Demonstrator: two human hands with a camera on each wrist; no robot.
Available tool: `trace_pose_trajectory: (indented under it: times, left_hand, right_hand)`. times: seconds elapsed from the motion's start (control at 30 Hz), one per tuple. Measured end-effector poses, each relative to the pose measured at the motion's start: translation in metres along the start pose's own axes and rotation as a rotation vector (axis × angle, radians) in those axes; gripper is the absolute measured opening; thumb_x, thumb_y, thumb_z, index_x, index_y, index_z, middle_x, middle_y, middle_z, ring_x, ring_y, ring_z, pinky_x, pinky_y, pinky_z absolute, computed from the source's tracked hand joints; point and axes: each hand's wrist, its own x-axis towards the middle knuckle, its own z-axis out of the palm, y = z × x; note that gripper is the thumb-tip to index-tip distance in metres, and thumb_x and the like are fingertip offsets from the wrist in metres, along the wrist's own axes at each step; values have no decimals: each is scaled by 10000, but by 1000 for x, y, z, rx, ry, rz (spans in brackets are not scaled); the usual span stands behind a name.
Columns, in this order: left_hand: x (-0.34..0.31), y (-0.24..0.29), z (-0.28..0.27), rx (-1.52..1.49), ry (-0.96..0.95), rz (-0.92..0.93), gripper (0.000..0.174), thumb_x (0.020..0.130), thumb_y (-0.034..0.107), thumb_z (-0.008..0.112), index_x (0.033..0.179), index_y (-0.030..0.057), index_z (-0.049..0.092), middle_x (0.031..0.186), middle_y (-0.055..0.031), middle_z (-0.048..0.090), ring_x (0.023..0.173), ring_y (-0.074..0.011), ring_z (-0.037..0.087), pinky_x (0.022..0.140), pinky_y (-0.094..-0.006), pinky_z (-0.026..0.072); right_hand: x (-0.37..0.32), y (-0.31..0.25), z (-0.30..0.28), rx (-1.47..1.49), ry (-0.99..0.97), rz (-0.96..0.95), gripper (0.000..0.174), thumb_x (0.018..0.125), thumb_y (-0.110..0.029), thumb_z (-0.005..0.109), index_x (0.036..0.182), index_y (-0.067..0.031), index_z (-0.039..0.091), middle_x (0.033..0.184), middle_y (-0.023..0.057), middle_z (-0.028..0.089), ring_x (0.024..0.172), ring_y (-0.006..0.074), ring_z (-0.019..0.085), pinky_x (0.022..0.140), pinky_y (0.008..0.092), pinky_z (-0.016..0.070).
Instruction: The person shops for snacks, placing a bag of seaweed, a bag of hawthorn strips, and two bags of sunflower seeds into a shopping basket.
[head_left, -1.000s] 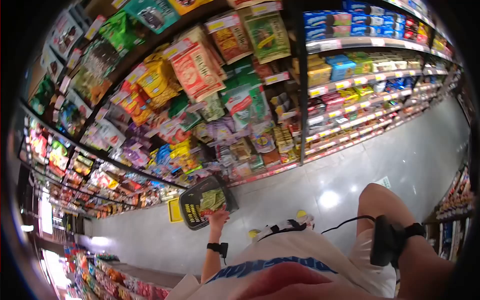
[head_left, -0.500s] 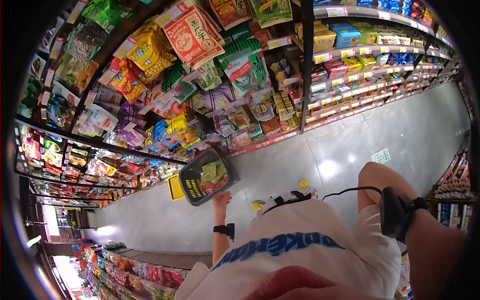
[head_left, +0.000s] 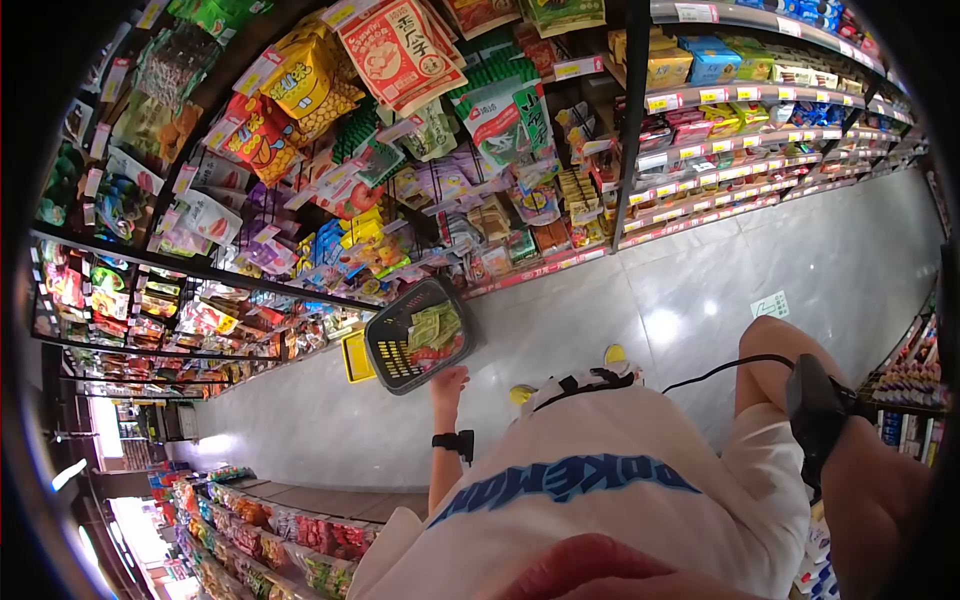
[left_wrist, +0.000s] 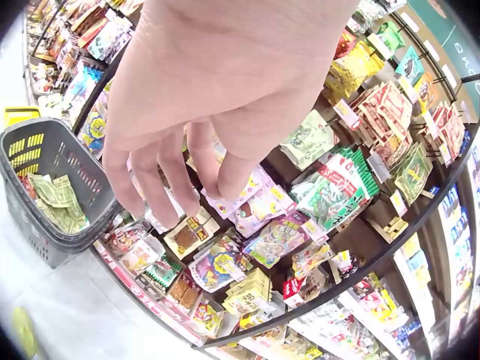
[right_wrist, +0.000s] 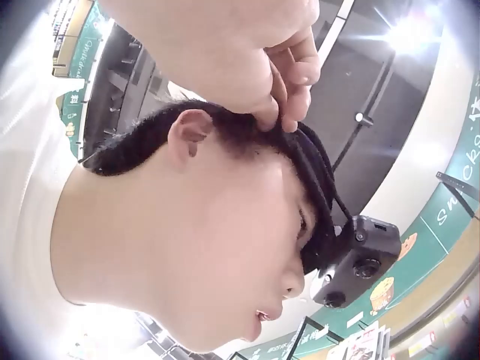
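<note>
My left hand (head_left: 449, 386) hangs just beside the near rim of a dark grey shopping basket (head_left: 380, 372). In the left wrist view the fingers of that hand (left_wrist: 217, 82) are loosely bent with nothing in them. Green packets (head_left: 436, 328) and a red one (head_left: 432, 355) lie inside the basket. My right arm is raised at the right of the head view, its hand out of that frame. In the right wrist view my right hand (right_wrist: 240, 56) is up at the head, thumb and fingers pinching the dark band (right_wrist: 319, 161) that carries a head camera (right_wrist: 360, 259).
Racks of hanging snack bags (head_left: 400, 60) rise beyond the basket, and shelves of boxed snacks (head_left: 690, 65) continue to the right. A yellow basket (head_left: 357, 357) stands by the grey one. Grey tiled floor (head_left: 560, 330) lies around my feet; another snack display (head_left: 290, 530) is at lower left.
My left hand has drawn back from over the basket's near rim to just outside it. The head view has shifted. The right arm stays raised.
</note>
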Motion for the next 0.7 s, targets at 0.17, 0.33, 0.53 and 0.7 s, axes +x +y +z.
trace_pose_trajectory:
  times: [0.17, 0.33, 0.53, 0.7]
  left_hand:
    - [4, 1, -1, -41, 21, 19, 158, 873, 184, 711, 913, 31, 723, 810, -38, 707, 751, -149, 698, 634, -266, 506]
    - [13, -12, -7, -62, 11, 39, 115, 867, 146, 714, 904, 38, 721, 813, -30, 710, 729, -136, 687, 622, -258, 503]
    - [14, 72, -39, -379, -17, 88, 93, 880, 151, 682, 888, 63, 710, 825, -19, 697, 723, -116, 650, 641, -255, 509]
    - [-48, 290, -122, -389, 174, 599, 57, 924, 114, 611, 881, 82, 628, 932, -41, 662, 839, -127, 611, 799, -282, 484]
  right_hand:
    - [7, -5, -3, 45, -20, 6, 282, 981, -130, 518, 1222, 13, 542, 1136, 140, 595, 1017, 246, 615, 912, 344, 523]
    - [18, -26, -20, 184, -77, -66, 285, 990, -124, 513, 1241, 7, 533, 1153, 137, 588, 1033, 242, 615, 924, 339, 525]
    - [22, -6, 34, -294, 289, -345, 206, 1036, -183, 473, 1091, -26, 593, 939, -5, 617, 723, 72, 551, 559, 179, 473]
    - [43, -4, 16, -191, 117, -163, 340, 1065, -302, 402, 1190, -73, 620, 1095, 54, 673, 804, 130, 612, 604, 233, 524]
